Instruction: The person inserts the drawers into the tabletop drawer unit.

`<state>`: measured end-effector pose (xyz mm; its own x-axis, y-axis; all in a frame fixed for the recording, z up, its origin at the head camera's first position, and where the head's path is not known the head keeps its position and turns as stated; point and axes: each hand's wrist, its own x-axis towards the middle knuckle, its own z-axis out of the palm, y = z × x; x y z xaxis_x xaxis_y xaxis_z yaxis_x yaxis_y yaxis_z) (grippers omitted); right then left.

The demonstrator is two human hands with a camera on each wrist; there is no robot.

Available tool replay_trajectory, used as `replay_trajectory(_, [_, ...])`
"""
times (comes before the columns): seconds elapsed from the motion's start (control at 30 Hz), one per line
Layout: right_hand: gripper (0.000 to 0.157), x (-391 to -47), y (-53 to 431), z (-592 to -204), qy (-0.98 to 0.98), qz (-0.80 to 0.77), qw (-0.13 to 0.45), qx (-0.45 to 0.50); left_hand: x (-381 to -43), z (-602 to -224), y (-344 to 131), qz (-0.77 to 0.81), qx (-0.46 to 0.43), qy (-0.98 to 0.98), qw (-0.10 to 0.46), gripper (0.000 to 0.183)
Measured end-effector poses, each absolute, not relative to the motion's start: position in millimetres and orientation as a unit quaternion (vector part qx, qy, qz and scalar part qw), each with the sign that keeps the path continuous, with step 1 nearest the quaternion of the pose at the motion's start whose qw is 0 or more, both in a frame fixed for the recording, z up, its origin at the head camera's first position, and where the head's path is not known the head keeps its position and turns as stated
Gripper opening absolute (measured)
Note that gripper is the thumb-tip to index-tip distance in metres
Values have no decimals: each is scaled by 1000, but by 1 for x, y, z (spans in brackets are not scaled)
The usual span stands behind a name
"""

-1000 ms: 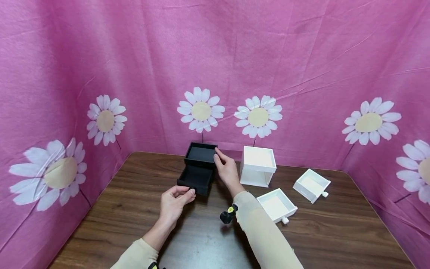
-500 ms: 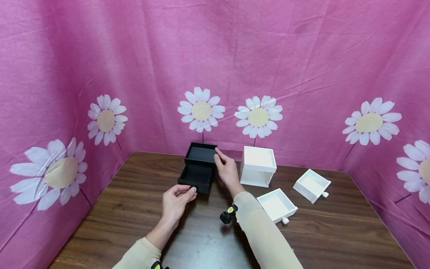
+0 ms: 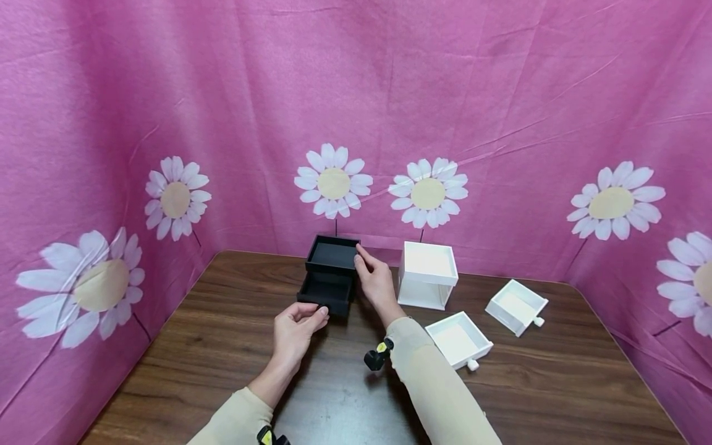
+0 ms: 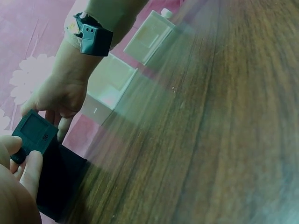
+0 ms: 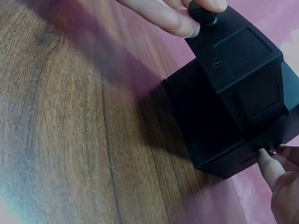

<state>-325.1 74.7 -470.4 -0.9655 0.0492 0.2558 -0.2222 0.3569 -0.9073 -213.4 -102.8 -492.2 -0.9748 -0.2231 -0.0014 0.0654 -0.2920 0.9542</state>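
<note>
Sticking out of the upper slot of a black cabinet (image 3: 334, 254), the black drawer (image 3: 325, 288) reaches toward us. Our left hand (image 3: 295, 334) pinches the drawer's knob (image 5: 203, 14). The cabinet sits at the far side of the worktop (image 3: 222, 346), left of middle; our right hand (image 3: 379, 287) has its fingertips against the cabinet's right wall, though we cannot tell whether they pinch it or merely brace. Below the drawer, the lower opening (image 5: 205, 123) shows dark, with no drawer front across it. We judge the step in hand to be working the drawer along its slot; the next move calls for a straight, level stroke on the knob while the cabinet is kept from shifting. Right of our right hand stands an open-fronted white cabinet (image 3: 428, 262), with one white drawer (image 3: 458, 340) nearer us and a second white drawer (image 3: 516, 305) farther right.
</note>
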Motion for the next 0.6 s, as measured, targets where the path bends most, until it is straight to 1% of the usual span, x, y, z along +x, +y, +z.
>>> replay_trajectory(0.27, [41, -326, 75, -471, -814, 563, 134, 59, -217, -495, -101, -798, 63, -594, 83, 23])
replay_trajectory(0.47, [42, -325, 75, -471, -813, 564, 129, 57, -221, -497, -103, -796, 57, -597, 82, 25])
replay_trajectory(0.6, [42, -325, 75, -471, -814, 564, 128, 59, -225, -497, -104, -796, 55, -598, 81, 22])
